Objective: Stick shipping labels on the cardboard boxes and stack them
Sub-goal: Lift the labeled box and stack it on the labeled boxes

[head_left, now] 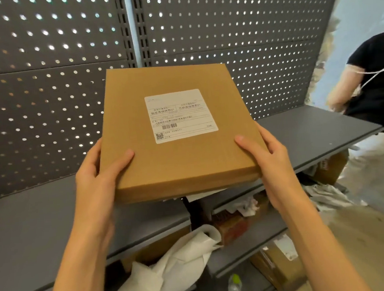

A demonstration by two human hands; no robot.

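While both hands carry it, the scene reads as follows.

Box: a flat cardboard box (pixel 178 132) is held up in the air above the front edge of the grey shelf (pixel 30 231), tilted so its far edge sits higher, in front of the perforated back panel (pixel 40 89).
Label: a white shipping label (pixel 180 115) lies flat on the box's top face, near the middle, with a barcode and a QR code printed on it.
Left hand: the left hand (pixel 97 175) grips the box's left near corner, thumb lying on the top face, fingers curled under out of sight.
Right hand: the right hand (pixel 267 154) grips the right near corner the same way, thumb on top, fingers wrapped round the side.
Lower shelves: crumpled white paper (pixel 174 264), brown boxes and a clear plastic bottle (pixel 234 288) sit below.
Bystander: a person in a dark top (pixel 377 85) stands at the right end of the shelf, blurred.
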